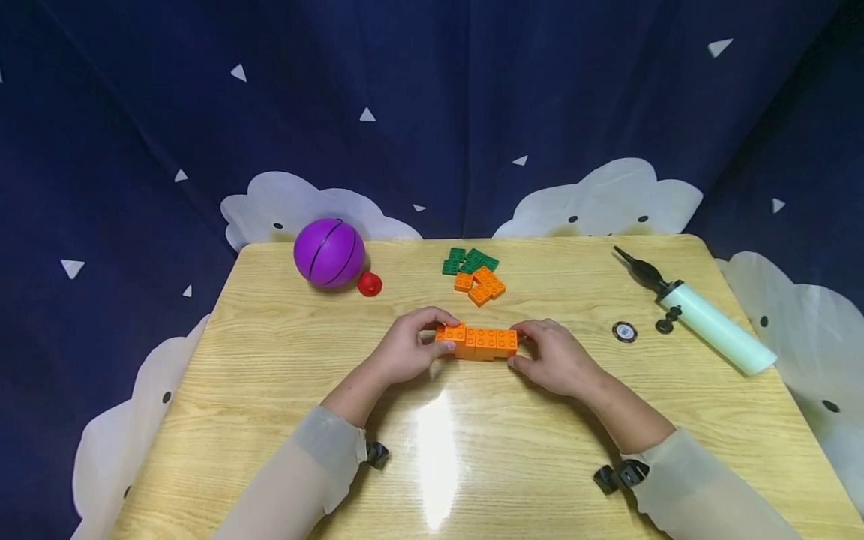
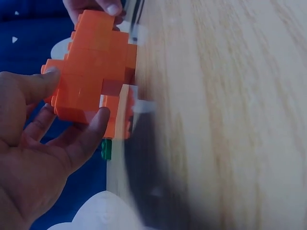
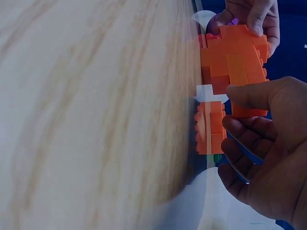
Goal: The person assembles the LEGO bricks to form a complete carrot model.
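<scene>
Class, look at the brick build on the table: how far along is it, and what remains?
Done: several orange bricks are joined into one orange block. In hand: the left hand and right hand each keep a grip on one end of it. Left: loose orange bricks and green bricks lie unused behind it.

One orange brick assembly (image 1: 478, 342) on counter (image 1: 270, 375), held between two hands: left hand (image 1: 403, 352), right hand (image 1: 555, 358). One loose brick pile (image 1: 474, 274): about three green, about three orange, exact count unclear. One purple ball (image 1: 329, 253). One red cap (image 1: 369, 284). One pale green pump (image 1: 702, 319). One small round disc (image 1: 624, 331).
</scene>
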`<state>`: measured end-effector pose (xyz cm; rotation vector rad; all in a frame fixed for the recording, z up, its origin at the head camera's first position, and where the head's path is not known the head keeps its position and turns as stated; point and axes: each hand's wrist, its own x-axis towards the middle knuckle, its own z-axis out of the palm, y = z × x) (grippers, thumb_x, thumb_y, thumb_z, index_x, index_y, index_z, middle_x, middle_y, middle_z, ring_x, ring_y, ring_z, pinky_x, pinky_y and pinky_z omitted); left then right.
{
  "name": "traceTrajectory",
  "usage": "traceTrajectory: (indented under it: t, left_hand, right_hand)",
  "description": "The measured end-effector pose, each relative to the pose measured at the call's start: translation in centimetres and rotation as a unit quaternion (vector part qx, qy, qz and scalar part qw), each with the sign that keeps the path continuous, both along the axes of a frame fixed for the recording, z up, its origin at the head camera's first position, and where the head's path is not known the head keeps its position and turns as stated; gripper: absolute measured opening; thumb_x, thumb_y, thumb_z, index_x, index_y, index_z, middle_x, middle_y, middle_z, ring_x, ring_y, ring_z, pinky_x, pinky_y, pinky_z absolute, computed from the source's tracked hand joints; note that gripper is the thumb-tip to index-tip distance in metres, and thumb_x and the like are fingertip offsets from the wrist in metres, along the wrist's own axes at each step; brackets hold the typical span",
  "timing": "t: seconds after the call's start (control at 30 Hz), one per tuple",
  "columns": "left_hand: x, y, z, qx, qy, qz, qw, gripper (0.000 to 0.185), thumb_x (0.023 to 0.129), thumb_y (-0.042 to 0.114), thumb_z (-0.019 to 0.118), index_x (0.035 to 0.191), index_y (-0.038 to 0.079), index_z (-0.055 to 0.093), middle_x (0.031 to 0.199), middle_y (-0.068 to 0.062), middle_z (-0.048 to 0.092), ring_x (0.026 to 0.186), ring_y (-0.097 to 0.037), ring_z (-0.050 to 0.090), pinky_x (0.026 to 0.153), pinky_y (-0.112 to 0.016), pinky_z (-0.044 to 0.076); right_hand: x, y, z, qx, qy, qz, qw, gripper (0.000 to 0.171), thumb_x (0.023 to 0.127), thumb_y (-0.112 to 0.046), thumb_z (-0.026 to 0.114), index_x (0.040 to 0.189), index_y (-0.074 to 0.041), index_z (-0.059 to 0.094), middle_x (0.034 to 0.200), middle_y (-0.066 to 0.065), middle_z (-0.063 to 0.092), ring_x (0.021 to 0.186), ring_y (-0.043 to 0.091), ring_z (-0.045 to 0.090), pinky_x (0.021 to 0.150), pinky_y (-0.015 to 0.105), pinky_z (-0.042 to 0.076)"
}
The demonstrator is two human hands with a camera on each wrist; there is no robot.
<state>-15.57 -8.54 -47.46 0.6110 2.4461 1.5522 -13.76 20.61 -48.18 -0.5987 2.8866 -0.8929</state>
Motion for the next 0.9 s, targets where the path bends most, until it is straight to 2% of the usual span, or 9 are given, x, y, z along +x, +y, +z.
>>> traceTrajectory:
  t: [0.13, 0.37, 0.63, 0.9]
  left_hand:
    - [-0.06, 0.01, -0.03, 0.008, 0.000, -0.002, 1.0000, 0.028, 0.093, 0.010, 0.078, 0.117, 0.022, 0.072, 0.123, 0.006, 0.068, 0.115, -0.018, 0.062, 0.097, -0.045, 0.056]
    - [-0.12, -0.16, -0.22, -0.004, -0.001, -0.009, 1.0000, 0.029, 0.095, 0.014, 0.078, 0.119, 0.027, 0.071, 0.127, 0.010, 0.066, 0.120, -0.017, 0.062, 0.101, -0.045, 0.053]
    - [-0.33, -0.30, -0.44, 0.011, 0.003, -0.015, 0.9998, 0.031, 0.094, 0.012, 0.078, 0.122, 0.023, 0.071, 0.127, 0.008, 0.066, 0.115, -0.017, 0.062, 0.093, -0.037, 0.057]
    - [-0.69, -0.47, -0.26, 0.001, 0.005, -0.024, 0.9997, 0.032, 0.093, 0.018, 0.081, 0.123, 0.024, 0.071, 0.126, 0.010, 0.067, 0.114, -0.016, 0.062, 0.095, -0.041, 0.057]
  right_hand:
    - [-0.08, 0.06, 0.02, -0.001, 0.001, 0.001, 1.000, 0.050, 0.087, -0.023, 0.083, 0.130, -0.001, 0.067, 0.123, 0.015, 0.070, 0.114, 0.034, 0.062, 0.098, 0.053, 0.050]
    - [-0.09, 0.11, 0.02, -0.004, -0.003, -0.001, 1.000, 0.051, 0.087, -0.024, 0.083, 0.129, -0.002, 0.067, 0.120, 0.014, 0.070, 0.111, 0.032, 0.063, 0.095, 0.052, 0.051]
    - [-0.01, 0.10, -0.01, -0.006, -0.007, -0.004, 1.000, 0.051, 0.086, -0.025, 0.083, 0.129, -0.002, 0.067, 0.119, 0.014, 0.070, 0.112, 0.033, 0.063, 0.096, 0.052, 0.050]
    - [-0.20, 0.17, 0.05, -0.004, -0.011, -0.001, 1.000, 0.051, 0.088, -0.025, 0.082, 0.131, -0.003, 0.066, 0.120, 0.012, 0.070, 0.111, 0.030, 0.062, 0.095, 0.051, 0.051]
